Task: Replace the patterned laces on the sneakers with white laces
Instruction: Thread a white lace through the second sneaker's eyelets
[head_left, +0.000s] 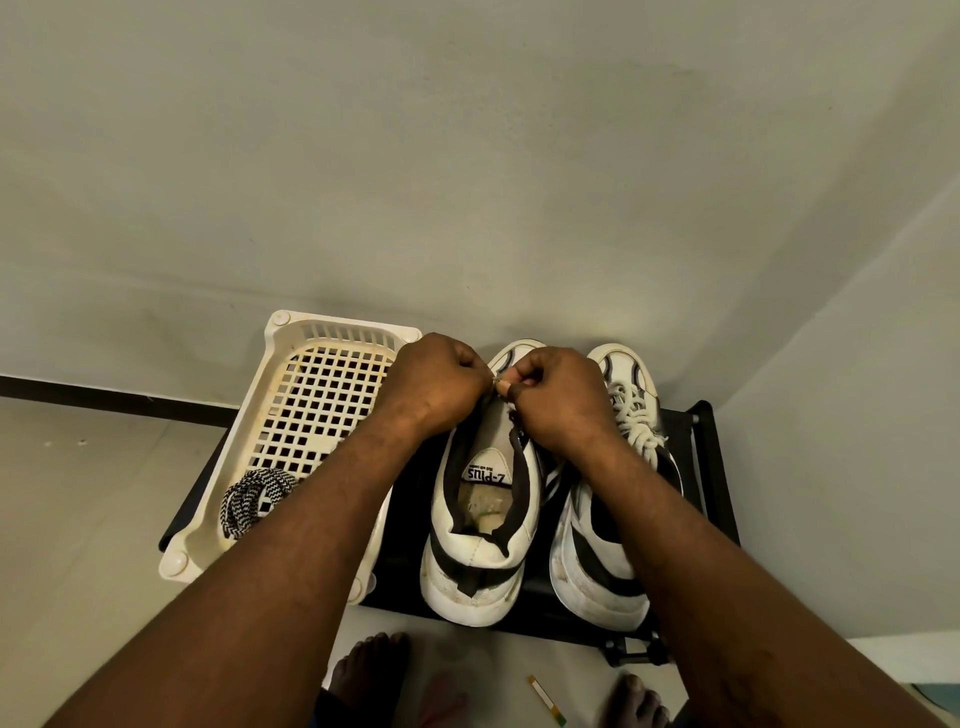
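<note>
Looking down, I saw the patterned lace (257, 499) coiled in the white basket's (332, 335) near corner; beyond, my left hand (436, 387) and right hand (558, 397), fingers curled, pinched a lace end (501, 385) above the unlaced sneaker (483, 525); the neighbouring sneaker (602, 545) wore white laces (631, 421).

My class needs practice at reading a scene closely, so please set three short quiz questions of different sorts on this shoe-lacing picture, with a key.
1. True or false: the patterned lace lies in the white basket.
2. Which shoe already shows white laces? A: the sneaker under the hands. B: the other sneaker beside it.
3. Fill in: the left hand and right hand meet, the right pinching a lace tip, at sneaker A's ___ end.
Key: 1 true; 2 B; 3 toe.
</note>
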